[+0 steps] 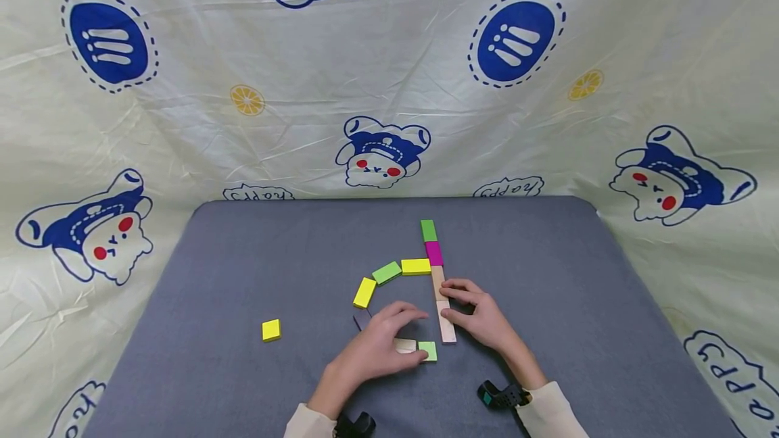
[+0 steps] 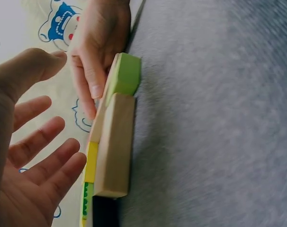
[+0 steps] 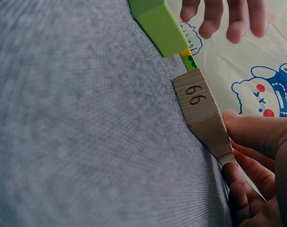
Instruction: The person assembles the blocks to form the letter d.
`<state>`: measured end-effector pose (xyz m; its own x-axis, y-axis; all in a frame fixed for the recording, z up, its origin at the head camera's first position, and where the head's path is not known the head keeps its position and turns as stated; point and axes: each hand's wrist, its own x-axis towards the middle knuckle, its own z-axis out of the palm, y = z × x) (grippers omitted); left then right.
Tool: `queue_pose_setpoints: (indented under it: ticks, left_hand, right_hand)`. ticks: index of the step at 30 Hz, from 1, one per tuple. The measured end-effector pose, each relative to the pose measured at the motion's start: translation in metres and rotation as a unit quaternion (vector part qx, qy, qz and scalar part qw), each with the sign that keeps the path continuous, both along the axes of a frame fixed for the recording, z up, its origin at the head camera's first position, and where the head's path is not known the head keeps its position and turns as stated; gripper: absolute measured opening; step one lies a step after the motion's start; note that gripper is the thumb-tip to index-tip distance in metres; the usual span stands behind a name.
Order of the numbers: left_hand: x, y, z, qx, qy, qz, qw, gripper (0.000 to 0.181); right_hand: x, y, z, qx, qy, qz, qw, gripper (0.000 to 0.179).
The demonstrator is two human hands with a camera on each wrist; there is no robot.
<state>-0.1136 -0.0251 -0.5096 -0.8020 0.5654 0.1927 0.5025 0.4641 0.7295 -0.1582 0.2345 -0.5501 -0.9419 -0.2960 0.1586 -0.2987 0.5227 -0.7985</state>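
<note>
A straight row of blocks runs away from the person: a plain wooden block marked with two digits in the right wrist view, another wooden block, a magenta block and a green block. My right hand touches the right side of the two wooden ones with thumb and fingertips. Over the near end of a curve of blocks hovers my left hand, fingers spread and holding nothing. Beneath it lie a wooden block, partly hidden in the head view, and a light green block.
From the magenta block's side the curve continues with a yellow block, a green block, another yellow block and a dark block. A lone yellow block lies left on the grey tabletop. Behind hangs a printed curtain.
</note>
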Motion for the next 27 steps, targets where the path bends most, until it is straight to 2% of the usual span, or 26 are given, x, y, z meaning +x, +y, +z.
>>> queue_pose_setpoints:
  ticks: [5, 10, 17, 27]
  left_hand:
    - [0.003, -0.008, 0.005, 0.025, -0.012, 0.023, 0.9993, 0.053]
    - [0.007, -0.023, 0.008, 0.028, -0.018, 0.043, 0.9985, 0.056]
    - [0.009, -0.053, 0.013, 0.006, -0.004, 0.070, 0.9976, 0.058]
    - [0.011, -0.093, 0.019, -0.042, 0.026, 0.118, 0.9918, 0.066]
  right_hand:
    - [0.002, 0.000, 0.002, -0.002, -0.001, 0.001, 1.0000, 0.041]
    - [0.002, -0.001, 0.003, -0.003, -0.005, -0.002, 1.0000, 0.040]
    - [0.001, 0.000, 0.003, 0.005, -0.010, -0.003, 0.9999, 0.040]
    - [0.000, 0.000, 0.003, 0.011, -0.016, -0.008, 0.9998, 0.041]
